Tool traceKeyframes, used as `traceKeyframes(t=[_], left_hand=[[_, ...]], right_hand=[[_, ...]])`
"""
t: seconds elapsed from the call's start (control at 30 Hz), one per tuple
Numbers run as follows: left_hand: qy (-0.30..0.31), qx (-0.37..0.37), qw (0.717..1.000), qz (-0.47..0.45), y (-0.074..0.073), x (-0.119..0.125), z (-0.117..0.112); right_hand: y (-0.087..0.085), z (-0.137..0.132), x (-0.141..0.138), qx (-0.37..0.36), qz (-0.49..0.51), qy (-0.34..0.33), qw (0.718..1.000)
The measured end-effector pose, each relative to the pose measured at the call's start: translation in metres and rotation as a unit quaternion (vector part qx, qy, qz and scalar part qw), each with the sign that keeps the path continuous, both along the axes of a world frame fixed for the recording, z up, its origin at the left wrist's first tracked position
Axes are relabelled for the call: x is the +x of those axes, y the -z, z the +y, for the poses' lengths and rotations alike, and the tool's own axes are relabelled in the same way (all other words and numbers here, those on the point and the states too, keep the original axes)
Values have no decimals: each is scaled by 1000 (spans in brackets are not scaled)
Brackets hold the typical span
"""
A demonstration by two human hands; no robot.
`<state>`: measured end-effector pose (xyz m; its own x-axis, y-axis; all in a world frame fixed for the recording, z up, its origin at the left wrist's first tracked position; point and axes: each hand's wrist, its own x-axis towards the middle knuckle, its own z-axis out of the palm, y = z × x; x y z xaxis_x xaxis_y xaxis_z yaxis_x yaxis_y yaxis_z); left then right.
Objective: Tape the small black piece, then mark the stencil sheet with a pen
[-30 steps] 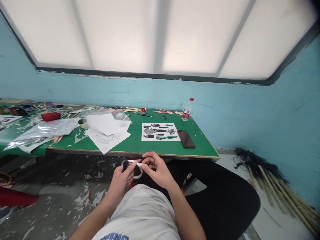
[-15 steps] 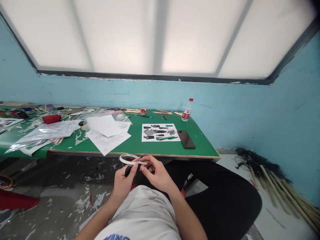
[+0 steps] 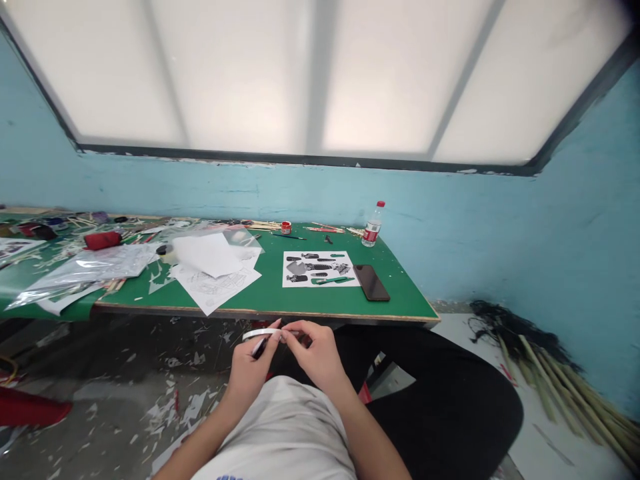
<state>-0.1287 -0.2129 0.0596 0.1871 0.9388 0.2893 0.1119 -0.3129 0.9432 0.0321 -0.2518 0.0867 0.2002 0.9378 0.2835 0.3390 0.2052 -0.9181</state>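
- Hands low in front of the body, below the near edge of the table (image 3: 300,303), over the lap.
- Left hand (image 3: 249,370) holds a white tape ring (image 3: 261,333) flat, fingers clamped on its near rim; a dark striped piece (image 3: 259,347) sits under the thumb, too small to identify.
- Right hand (image 3: 315,353) touches the ring's right side, fingertips together, pinching what looks like the tape end.
- Ring held in the air, just in front of the table edge, not resting on it.
- On the table: printed sheet (image 3: 319,269) with black shapes, phone (image 3: 371,282) just right of it, bottle (image 3: 372,224) at the far edge, white papers (image 3: 213,270) left of centre, plastic sleeves (image 3: 85,267) further left.
- Paper scraps on the floor (image 3: 100,400).
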Motion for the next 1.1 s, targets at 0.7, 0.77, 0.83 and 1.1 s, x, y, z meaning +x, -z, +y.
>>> traceKeyframes(t=[0.7,0.77,0.83,1.1], left_hand=[[19,-120,980,155,55,-28,33],[19,-144,977,156,62,-29,36],[15,-167,975,149,67,-28,38],[-25,-187,975,120,76,-20,38]], right_hand=[[64,59,2,-216,76,-214,950],[70,61,-1,-212,57,-212,952],[73,61,-3,-197,36,-207,958],[74,55,-8,-133,-32,-153,979]])
